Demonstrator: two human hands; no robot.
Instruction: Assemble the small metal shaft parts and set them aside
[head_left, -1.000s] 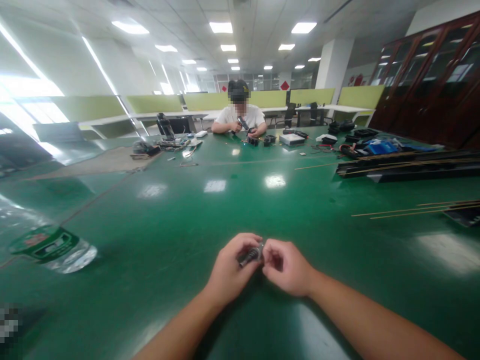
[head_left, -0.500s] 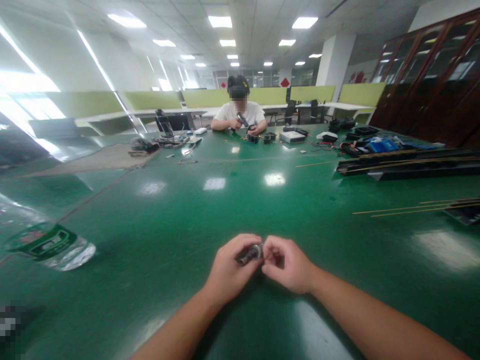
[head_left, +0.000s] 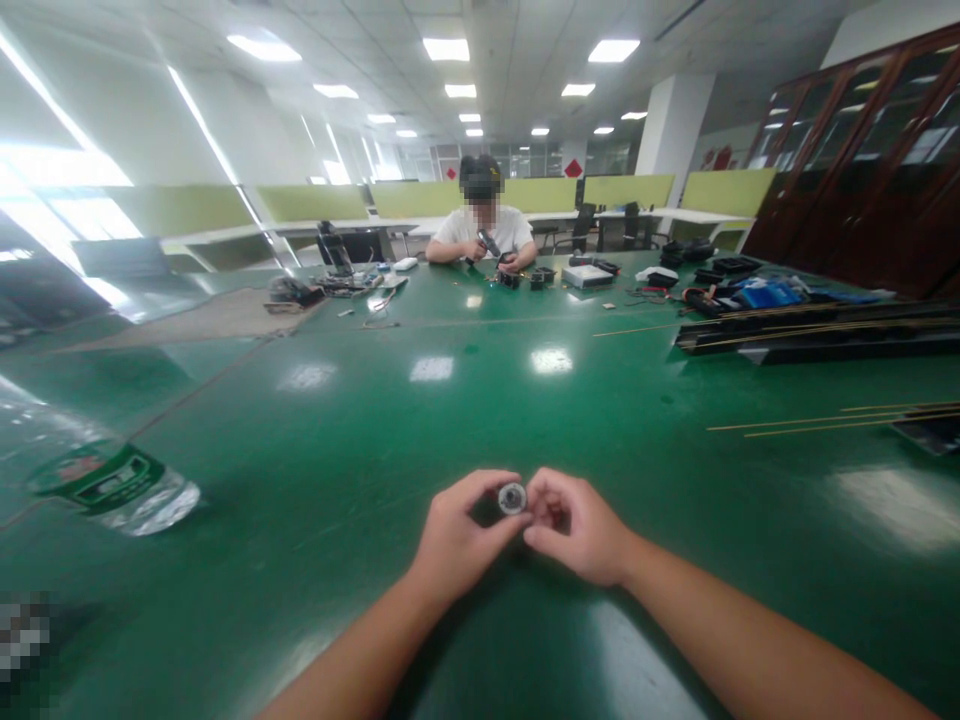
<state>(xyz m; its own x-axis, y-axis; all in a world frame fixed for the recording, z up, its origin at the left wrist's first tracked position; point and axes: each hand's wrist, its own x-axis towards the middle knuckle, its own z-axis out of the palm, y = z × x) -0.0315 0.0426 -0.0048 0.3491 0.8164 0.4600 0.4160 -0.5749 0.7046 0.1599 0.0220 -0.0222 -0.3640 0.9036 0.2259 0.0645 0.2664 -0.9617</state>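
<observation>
Turned since half a second ago, the small metal part (head_left: 512,498) now shows me its round, pale-rimmed end with a dark centre; earlier I saw its ribbed side. On my remote view, the left hand (head_left: 454,532) grips it between thumb and fingers. Just beside it, the right hand (head_left: 583,530) has its fingers curled, but I cannot tell whether they grip the part's edge. I see the part between both hands, over the near side of the green bench (head_left: 337,420), with a clear bottle (head_left: 124,490) well to the left.
</observation>
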